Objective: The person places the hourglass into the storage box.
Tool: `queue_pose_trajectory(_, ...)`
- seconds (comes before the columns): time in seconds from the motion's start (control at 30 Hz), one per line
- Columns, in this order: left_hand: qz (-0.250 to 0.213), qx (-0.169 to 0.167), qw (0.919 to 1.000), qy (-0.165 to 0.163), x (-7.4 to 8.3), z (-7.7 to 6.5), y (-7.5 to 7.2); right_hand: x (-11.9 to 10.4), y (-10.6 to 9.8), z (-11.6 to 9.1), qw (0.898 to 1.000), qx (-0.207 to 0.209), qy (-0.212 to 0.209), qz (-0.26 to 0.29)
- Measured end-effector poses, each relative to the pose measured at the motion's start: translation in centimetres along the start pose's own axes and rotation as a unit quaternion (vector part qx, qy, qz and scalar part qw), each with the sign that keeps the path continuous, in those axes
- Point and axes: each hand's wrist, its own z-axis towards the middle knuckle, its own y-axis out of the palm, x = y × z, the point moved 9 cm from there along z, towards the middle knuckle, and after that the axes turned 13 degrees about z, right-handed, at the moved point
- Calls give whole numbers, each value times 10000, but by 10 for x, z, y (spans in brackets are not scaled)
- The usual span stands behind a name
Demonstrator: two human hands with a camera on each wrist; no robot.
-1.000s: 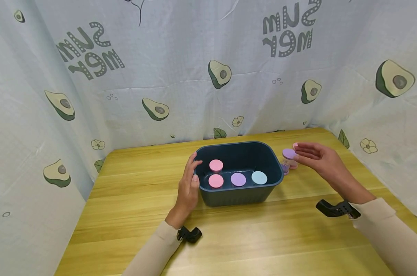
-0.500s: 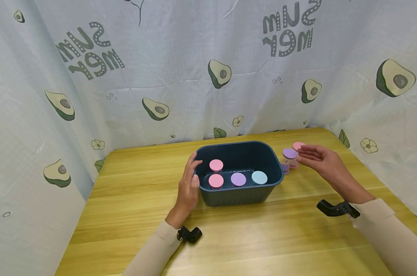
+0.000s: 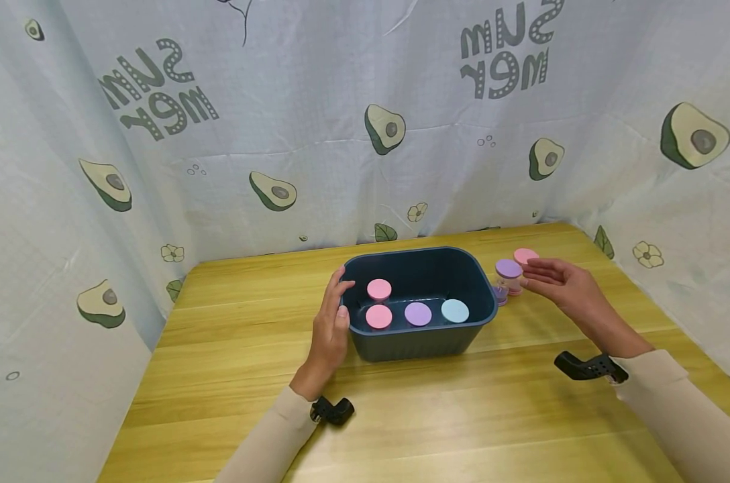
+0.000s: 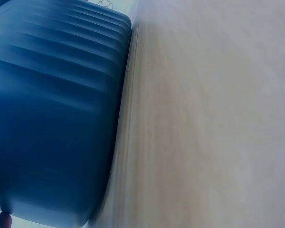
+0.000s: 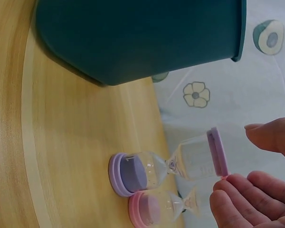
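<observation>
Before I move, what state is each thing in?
Bin: upright
Bin's rear pink cap: face up
Bin's front pink cap: face up
Bin's purple cap: face up
Bin's blue cap: face up
Purple hourglass: upright, sand in lower bulb
Pink hourglass: upright, sand in lower bulb
Left hand: touching bin
Right hand: fingers loosely extended

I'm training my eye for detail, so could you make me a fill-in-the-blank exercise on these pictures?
Inside the bin, the pink caps number ____.
The cap there farthest from the left hand is coloured ____.
The right hand is near sand timers capped pink and ____.
Missing words: two; light blue; purple.
</observation>
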Motion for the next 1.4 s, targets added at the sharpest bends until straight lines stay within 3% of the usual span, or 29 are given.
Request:
queue_pose_trajectory(0.77,-5,-2,10000,-31,-1,-1,1,15,6,5,9993,-40,356,-88)
queue_pose_trajectory(1.4,34,-15,10000,-13,0,0,0,22,12,10,9994,13,336,10)
